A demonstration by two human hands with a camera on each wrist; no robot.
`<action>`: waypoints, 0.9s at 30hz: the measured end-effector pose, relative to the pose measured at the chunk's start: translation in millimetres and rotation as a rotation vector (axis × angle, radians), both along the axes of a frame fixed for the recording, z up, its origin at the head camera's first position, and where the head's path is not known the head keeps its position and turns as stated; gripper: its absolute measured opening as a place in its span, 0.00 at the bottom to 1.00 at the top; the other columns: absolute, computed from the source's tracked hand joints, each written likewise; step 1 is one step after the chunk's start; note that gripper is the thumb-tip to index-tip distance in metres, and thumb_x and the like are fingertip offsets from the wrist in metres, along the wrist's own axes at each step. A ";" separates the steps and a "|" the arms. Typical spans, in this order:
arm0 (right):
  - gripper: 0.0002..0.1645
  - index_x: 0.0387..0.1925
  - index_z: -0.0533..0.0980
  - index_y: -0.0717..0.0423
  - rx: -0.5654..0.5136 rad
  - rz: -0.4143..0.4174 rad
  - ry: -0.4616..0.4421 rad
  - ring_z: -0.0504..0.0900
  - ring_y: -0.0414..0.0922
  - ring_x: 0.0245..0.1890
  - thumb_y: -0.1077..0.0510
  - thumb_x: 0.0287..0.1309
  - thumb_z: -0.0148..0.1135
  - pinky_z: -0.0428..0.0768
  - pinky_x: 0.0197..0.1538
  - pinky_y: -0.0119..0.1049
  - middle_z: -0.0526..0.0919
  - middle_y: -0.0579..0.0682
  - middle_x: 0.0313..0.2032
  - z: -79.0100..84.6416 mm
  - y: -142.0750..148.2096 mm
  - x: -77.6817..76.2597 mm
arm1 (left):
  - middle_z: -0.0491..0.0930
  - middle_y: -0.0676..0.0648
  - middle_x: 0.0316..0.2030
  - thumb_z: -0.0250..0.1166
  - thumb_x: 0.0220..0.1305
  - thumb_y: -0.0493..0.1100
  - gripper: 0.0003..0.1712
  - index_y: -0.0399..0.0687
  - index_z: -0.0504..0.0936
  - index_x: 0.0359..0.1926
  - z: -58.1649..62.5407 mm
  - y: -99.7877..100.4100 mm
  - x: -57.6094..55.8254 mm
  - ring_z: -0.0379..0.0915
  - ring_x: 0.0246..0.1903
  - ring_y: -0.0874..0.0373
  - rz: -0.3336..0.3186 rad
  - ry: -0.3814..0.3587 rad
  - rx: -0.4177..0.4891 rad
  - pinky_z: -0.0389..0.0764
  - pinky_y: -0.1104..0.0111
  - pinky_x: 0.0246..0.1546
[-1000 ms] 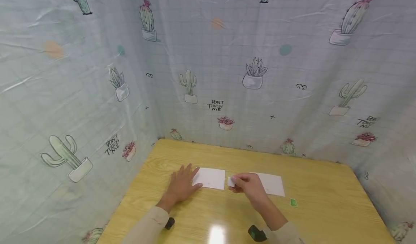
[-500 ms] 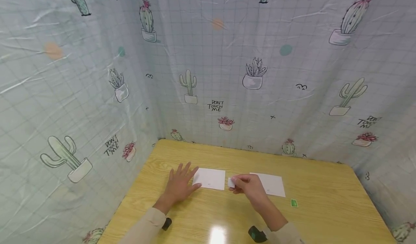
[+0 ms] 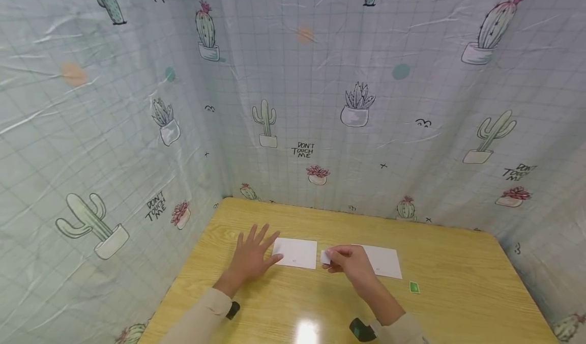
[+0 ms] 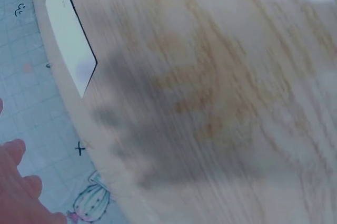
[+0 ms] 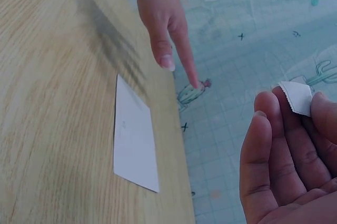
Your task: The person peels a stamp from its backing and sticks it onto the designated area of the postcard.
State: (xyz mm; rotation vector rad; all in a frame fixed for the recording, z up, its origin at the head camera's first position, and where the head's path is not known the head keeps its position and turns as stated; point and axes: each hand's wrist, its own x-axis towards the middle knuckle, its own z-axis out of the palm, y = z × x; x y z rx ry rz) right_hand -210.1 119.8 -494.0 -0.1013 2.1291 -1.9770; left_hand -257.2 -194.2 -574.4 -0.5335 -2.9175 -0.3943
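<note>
My right hand [image 3: 354, 265] pinches a small white postage stamp [image 5: 298, 97] between thumb and fingers; the right wrist view shows its toothed edge and plain side. It is held up between two white rectangular cards. My left hand [image 3: 249, 257] hovers with fingers spread and straight at the left end of the left card [image 3: 296, 253], its shadow falling on the wood in the left wrist view. That card bears a tiny mark. Behind my right hand lies the other card [image 3: 383, 261], partly hidden by it.
A small green stamp [image 3: 414, 287] with a pale border lies on the wooden table [image 3: 448, 262], right of the right card. A cactus-print curtain [image 3: 284, 79] hangs along the table's back and sides. Black wrist devices [image 3: 361, 330] are near both sleeves.
My left hand has drifted slightly left, away from the left card, its fingers more spread. The right hand stays in place with the stamp.
</note>
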 end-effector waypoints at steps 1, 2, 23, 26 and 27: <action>0.15 0.48 0.83 0.73 -0.001 0.001 -0.001 0.91 0.45 0.35 0.61 0.73 0.61 0.90 0.42 0.34 0.90 0.54 0.37 0.2 -0.2 0.1 | 0.58 0.43 0.82 0.56 0.71 0.72 0.41 0.66 0.65 0.79 2.4 0.0 0.3 0.48 0.81 0.31 0.000 -0.007 -0.004 0.51 0.24 0.71; 0.16 0.48 0.83 0.73 -0.001 0.002 0.000 0.91 0.45 0.35 0.61 0.73 0.61 0.90 0.43 0.34 0.90 0.54 0.37 0.4 -0.3 0.1 | 0.58 0.42 0.81 0.57 0.71 0.71 0.41 0.65 0.65 0.79 5.1 0.2 0.7 0.48 0.81 0.31 -0.002 -0.011 -0.004 0.51 0.24 0.71; 0.16 0.48 0.84 0.72 0.012 -0.010 -0.012 0.91 0.46 0.35 0.59 0.73 0.62 0.90 0.43 0.35 0.91 0.54 0.37 0.7 -0.8 0.5 | 0.52 0.47 0.84 0.53 0.72 0.73 0.40 0.69 0.62 0.80 36.2 3.7 4.4 0.41 0.83 0.36 0.002 -0.063 -0.091 0.44 0.27 0.75; 0.16 0.48 0.84 0.72 0.012 -0.009 -0.008 0.91 0.46 0.36 0.59 0.73 0.62 0.90 0.43 0.35 0.91 0.54 0.37 0.2 0.0 0.5 | 0.53 0.47 0.84 0.53 0.73 0.73 0.40 0.70 0.62 0.80 37.5 4.7 4.9 0.41 0.83 0.36 0.000 -0.058 -0.104 0.45 0.27 0.75; 0.16 0.48 0.84 0.72 0.011 -0.009 -0.006 0.91 0.46 0.36 0.59 0.73 0.62 0.90 0.43 0.35 0.91 0.54 0.37 0.0 0.3 0.4 | 0.52 0.47 0.84 0.53 0.73 0.73 0.40 0.70 0.62 0.80 37.9 5.0 4.8 0.41 0.83 0.36 -0.001 -0.056 -0.106 0.45 0.27 0.75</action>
